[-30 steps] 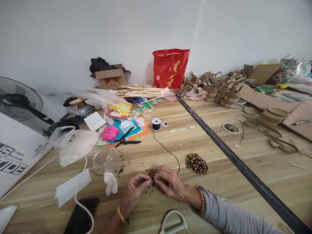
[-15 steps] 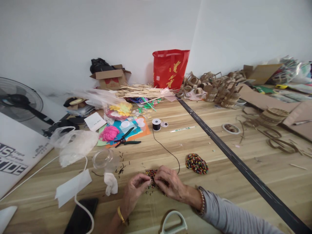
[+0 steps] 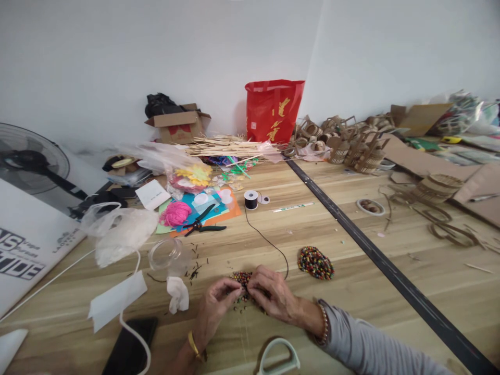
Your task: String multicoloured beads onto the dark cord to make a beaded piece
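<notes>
Over a small heap of multicoloured beads (image 3: 241, 277), my left hand (image 3: 217, 304) pinches thumb and forefinger together; what lies between these fingertips is too small to make out. My right hand (image 3: 275, 296) faces it, fingers closed, fingertips almost meeting the left ones. A black cord (image 3: 269, 242) runs from a white-ended spool (image 3: 250, 200) down to my right hand, where it passes out of sight. Right of that hand lies a coiled strand of colourful beads (image 3: 315, 262). Some loose beads are scattered just below the fingers.
Pliers (image 3: 201, 225) lie on coloured paper beside pink yarn (image 3: 175, 214). A clear jar (image 3: 166, 254) and crumpled tissue (image 3: 177, 295) are at left, with a dark phone (image 3: 130, 346) below. A pale green handle (image 3: 278, 354) sits near the front edge. Small woven baskets (image 3: 367, 156) stand far right.
</notes>
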`<action>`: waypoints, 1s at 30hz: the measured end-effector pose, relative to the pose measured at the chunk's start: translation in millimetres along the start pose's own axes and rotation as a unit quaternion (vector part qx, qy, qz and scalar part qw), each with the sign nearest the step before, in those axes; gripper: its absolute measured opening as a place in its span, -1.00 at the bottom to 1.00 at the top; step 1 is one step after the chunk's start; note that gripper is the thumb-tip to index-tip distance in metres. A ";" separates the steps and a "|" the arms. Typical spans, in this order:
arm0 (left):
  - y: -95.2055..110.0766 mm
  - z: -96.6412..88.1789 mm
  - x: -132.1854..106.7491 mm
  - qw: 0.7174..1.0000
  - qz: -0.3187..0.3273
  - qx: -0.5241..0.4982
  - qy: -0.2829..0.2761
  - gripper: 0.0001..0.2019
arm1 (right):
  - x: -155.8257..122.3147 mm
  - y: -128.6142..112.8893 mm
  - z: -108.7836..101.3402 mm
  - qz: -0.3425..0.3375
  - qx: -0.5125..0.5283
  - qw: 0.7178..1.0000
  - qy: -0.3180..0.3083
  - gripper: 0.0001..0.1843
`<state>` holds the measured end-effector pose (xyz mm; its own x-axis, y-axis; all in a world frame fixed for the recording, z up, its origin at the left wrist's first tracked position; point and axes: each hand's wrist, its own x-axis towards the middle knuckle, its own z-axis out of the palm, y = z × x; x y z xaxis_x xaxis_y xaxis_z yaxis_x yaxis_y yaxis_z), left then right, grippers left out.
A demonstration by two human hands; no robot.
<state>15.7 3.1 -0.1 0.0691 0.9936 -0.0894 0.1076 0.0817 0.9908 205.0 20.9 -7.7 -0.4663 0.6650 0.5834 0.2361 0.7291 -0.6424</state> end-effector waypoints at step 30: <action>-1.6 0.8 0.4 1.000 0.003 0.004 -0.006 -0.92 | 0.0 0.0 0.4 -0.005 0.002 1.000 -0.001 -0.87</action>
<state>16.4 3.3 -1.7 0.0809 0.9932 -0.0841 0.1150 0.0745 0.9906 204.7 20.8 -7.9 -0.4701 0.6571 0.5893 0.2282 0.7355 -0.6380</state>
